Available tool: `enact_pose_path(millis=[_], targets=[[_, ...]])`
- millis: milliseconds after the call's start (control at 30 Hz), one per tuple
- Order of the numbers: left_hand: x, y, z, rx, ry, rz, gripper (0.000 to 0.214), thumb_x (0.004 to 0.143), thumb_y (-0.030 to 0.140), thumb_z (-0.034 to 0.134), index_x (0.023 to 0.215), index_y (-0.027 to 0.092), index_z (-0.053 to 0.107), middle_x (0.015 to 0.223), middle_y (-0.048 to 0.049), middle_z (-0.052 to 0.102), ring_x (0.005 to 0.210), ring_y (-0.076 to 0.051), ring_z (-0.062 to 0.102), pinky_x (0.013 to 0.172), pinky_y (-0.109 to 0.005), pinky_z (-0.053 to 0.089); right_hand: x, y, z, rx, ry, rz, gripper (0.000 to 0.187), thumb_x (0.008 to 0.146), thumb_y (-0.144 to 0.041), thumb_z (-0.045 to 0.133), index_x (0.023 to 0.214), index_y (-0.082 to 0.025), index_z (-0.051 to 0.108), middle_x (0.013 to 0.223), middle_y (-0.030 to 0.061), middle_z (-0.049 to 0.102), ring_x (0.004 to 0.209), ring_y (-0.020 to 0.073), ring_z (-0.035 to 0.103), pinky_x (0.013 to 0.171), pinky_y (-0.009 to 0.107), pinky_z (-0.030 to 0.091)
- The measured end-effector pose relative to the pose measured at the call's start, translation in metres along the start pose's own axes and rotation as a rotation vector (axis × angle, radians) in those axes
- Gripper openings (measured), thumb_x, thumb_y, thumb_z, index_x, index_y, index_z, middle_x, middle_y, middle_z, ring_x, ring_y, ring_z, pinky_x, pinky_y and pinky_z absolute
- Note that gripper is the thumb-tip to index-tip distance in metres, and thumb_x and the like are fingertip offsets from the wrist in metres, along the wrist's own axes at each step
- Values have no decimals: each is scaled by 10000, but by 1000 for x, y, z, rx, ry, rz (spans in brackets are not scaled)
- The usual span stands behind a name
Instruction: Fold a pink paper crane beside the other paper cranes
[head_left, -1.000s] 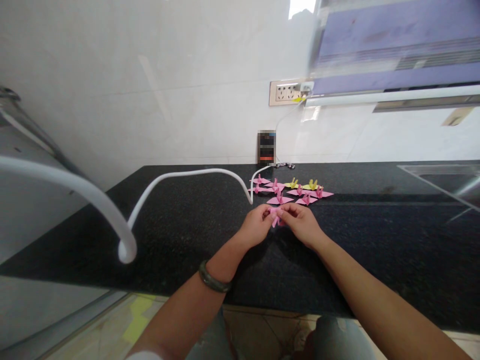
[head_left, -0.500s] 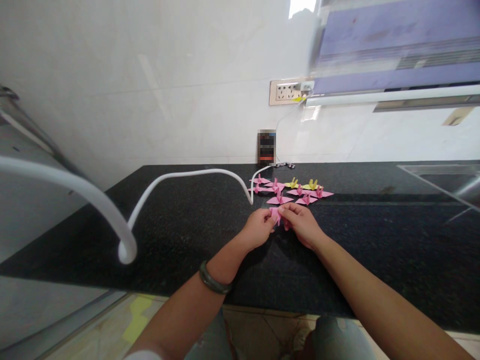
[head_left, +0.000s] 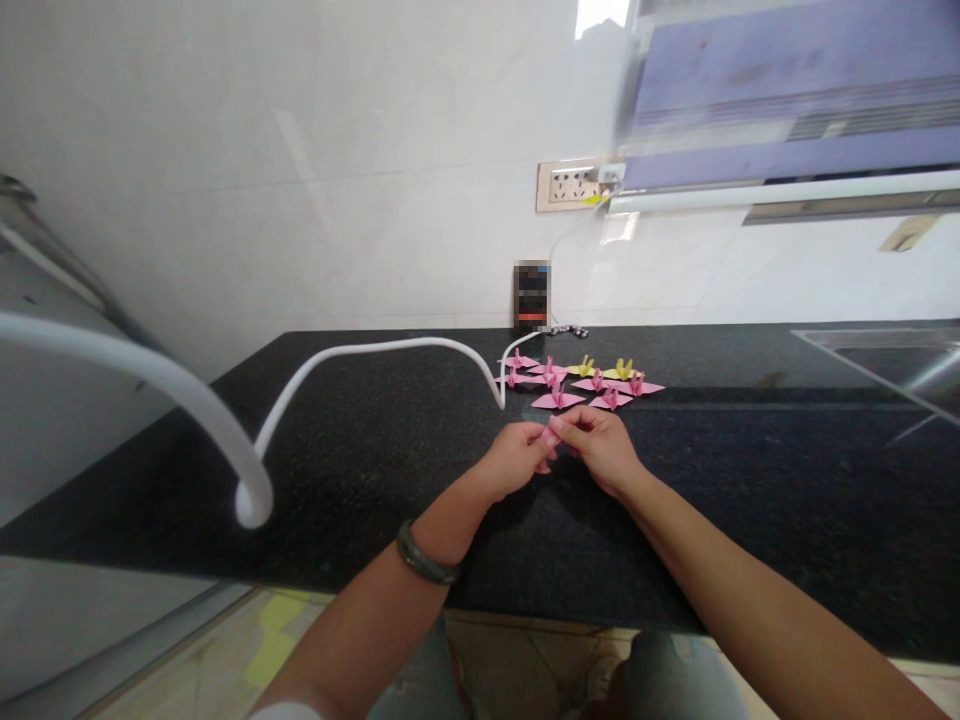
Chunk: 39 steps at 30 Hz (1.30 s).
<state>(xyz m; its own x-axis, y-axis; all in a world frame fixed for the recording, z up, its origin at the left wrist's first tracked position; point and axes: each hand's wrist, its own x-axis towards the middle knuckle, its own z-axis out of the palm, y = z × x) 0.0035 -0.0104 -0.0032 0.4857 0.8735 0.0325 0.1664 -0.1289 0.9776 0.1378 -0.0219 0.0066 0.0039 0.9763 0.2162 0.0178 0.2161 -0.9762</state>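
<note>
Between my two hands is a small folded piece of pink paper (head_left: 552,436), mostly covered by fingers. My left hand (head_left: 517,458) pinches it from the left, thumb and fingers closed. From the right, my right hand (head_left: 604,447) pinches the same paper, its thumb close to the left fingertips. Just beyond my hands, several pink paper cranes (head_left: 558,399) stand in loose rows on the dark countertop. Two yellow paper cranes (head_left: 622,369) are at the back of the group.
A phone (head_left: 532,296) leans against the tiled wall at the back of the black countertop (head_left: 360,450). A thick white flexible arm (head_left: 255,490) loops across the left side. A wall socket (head_left: 574,186) holds a plugged-in charger. At right is a sink edge (head_left: 862,370).
The pink paper shows less between my fingers than before. My left fingertips have closed in nearer to my right thumb. The cranes stay where they were.
</note>
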Motion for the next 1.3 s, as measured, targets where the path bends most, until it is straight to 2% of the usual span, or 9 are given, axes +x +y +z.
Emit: enact_pose_path(millis=[100,233,367,600,700,900,1033,1167,1300], targets=[[-2,1,-2,90,43,38,289,733,383,421,739,126,552,599,-9,508,504,-75,467,495,-198,413,0,-1,2,170,-15,132,270,589,-397,635,572,-143,542,499,-14,523,387,55,388,373,195,300],[-3,2,-5,255,101,104,276,733,374,412,702,151,571,584,-5,533,507,-89,476,507,-201,395,1,-3,1,303,-83,308,246,579,-372,653,607,-149,550,522,-25,514,401,49,404,420,205,381],[0,-3,-4,243,135,67,310,736,406,389,733,154,568,562,6,499,483,-89,457,462,-195,365,3,1,-2,145,-94,169,259,618,-401,611,644,-148,561,599,-3,544,427,56,413,390,192,348],[0,0,-1,93,169,47,329,728,454,390,693,157,525,524,25,409,469,-76,396,441,-185,355,3,6,1,-78,20,20,270,664,-413,560,617,-149,535,502,-25,469,399,62,397,384,196,309],[-1,6,-1,-115,153,-7,325,717,469,407,705,155,490,506,42,350,433,-59,352,429,-184,362,1,2,3,-3,-11,24,271,679,-418,545,651,-149,549,549,-12,500,422,66,424,413,204,347],[-4,16,-3,-583,-35,-180,341,702,509,413,709,169,403,527,54,333,429,-49,351,448,-211,405,-1,-4,2,260,-108,70,280,721,-398,510,883,-176,563,667,-2,532,501,68,464,465,205,399],[-5,17,-4,-641,-79,-189,325,701,489,434,693,168,383,548,48,351,463,-59,392,477,-232,430,-1,-2,1,270,-115,44,253,660,-298,607,876,-172,564,696,-3,543,548,71,485,474,195,410],[-5,16,-5,-647,-107,-186,319,714,490,416,712,172,390,547,48,348,474,-64,409,491,-242,435,-1,-2,1,290,-135,72,251,670,-287,594,892,-177,550,685,-5,555,549,77,508,496,212,433],[-5,13,-4,-522,-59,-156,326,721,497,396,773,178,433,552,46,371,467,-61,405,481,-233,430,-2,-3,2,292,-131,87,255,668,-281,588,895,-181,534,679,-11,556,543,81,519,508,225,448]])
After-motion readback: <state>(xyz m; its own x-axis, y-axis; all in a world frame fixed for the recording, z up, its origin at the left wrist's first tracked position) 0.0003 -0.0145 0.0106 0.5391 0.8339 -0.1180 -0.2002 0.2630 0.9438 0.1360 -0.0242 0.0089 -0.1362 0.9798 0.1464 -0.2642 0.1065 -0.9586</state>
